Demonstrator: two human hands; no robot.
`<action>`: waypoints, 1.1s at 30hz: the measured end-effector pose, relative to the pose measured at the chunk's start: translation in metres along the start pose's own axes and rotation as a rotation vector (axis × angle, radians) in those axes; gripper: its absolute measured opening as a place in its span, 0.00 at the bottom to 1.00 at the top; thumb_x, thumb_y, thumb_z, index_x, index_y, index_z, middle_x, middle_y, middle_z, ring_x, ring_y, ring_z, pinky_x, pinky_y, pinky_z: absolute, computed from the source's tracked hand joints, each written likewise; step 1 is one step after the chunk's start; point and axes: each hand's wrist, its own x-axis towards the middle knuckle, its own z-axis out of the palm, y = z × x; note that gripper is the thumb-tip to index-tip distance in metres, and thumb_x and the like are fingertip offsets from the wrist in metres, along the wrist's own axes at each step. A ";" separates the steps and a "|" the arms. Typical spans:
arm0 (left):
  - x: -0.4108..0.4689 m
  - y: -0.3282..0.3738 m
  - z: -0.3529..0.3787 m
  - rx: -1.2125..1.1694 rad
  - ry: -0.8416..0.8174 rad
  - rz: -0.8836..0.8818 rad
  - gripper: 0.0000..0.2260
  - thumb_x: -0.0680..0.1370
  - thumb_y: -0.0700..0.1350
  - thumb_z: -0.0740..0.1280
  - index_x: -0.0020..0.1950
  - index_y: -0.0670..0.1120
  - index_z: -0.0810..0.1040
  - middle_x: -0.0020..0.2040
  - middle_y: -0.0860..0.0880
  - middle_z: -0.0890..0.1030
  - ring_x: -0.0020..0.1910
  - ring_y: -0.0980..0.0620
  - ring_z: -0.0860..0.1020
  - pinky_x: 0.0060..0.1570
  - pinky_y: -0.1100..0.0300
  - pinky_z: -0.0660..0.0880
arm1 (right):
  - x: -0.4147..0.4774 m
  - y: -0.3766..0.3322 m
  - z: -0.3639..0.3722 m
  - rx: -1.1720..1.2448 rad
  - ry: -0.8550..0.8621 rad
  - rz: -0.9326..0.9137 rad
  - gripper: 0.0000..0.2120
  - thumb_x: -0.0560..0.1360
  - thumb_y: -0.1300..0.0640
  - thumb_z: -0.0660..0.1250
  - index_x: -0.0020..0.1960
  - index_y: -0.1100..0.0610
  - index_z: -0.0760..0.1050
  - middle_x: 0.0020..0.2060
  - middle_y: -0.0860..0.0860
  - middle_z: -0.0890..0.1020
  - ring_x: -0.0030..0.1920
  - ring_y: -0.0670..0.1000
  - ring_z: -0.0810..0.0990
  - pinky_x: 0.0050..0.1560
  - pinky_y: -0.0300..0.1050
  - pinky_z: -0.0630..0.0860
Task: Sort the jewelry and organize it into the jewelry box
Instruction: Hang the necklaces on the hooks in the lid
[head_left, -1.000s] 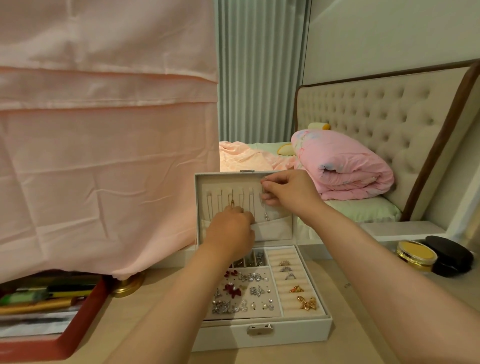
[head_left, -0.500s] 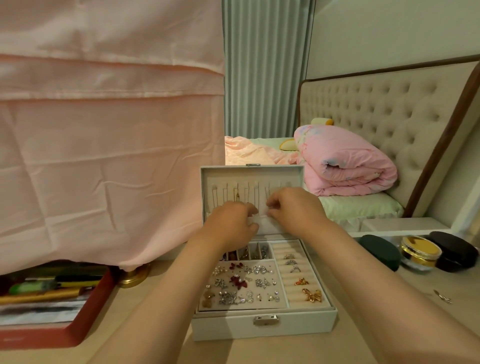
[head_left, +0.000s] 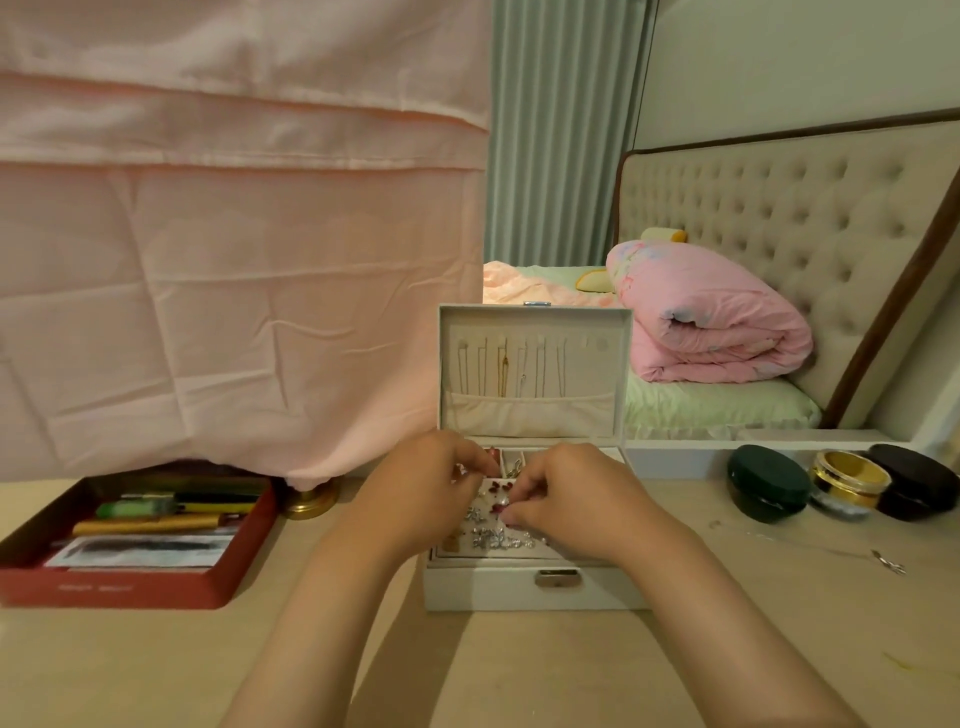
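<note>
The white jewelry box stands open on the table, its lid upright with several thin necklaces hanging inside. In its tray lie silver earrings and dark red pieces. Both my hands hover over the tray, fingers curled downward. My right hand pinches at a small red earring in the tray. My left hand curls close beside it, and whether it holds anything is hidden. The ring rolls on the tray's right side are covered by my right hand.
A silver chain with a pendant lies on the table at right. Behind it sit a dark green case, a gold jar and a black case. A red tray of pens is at left, under a hanging pink cloth.
Both hands dropped from the necklace hooks in the lid to the earring tray below. The view tilted down, bringing the chain on the table at right into sight.
</note>
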 end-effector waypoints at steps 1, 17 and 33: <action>-0.003 -0.002 0.002 -0.002 -0.001 -0.006 0.11 0.79 0.44 0.65 0.54 0.56 0.84 0.52 0.60 0.80 0.52 0.60 0.77 0.56 0.58 0.76 | 0.001 -0.001 0.003 -0.017 0.000 0.013 0.07 0.70 0.41 0.75 0.42 0.43 0.84 0.35 0.41 0.83 0.38 0.41 0.81 0.42 0.42 0.77; 0.004 -0.013 0.024 0.211 -0.004 0.097 0.08 0.76 0.50 0.70 0.54 0.58 0.85 0.53 0.55 0.81 0.56 0.53 0.74 0.55 0.57 0.70 | 0.006 0.001 0.007 -0.053 -0.016 -0.014 0.04 0.73 0.44 0.73 0.45 0.42 0.84 0.36 0.40 0.82 0.40 0.42 0.80 0.38 0.40 0.73; 0.001 -0.007 0.016 -0.245 0.164 -0.001 0.03 0.76 0.50 0.72 0.42 0.54 0.82 0.38 0.61 0.79 0.41 0.61 0.76 0.41 0.65 0.72 | -0.002 -0.002 -0.015 0.731 -0.021 0.016 0.04 0.74 0.60 0.76 0.47 0.56 0.82 0.36 0.52 0.86 0.28 0.50 0.80 0.24 0.37 0.69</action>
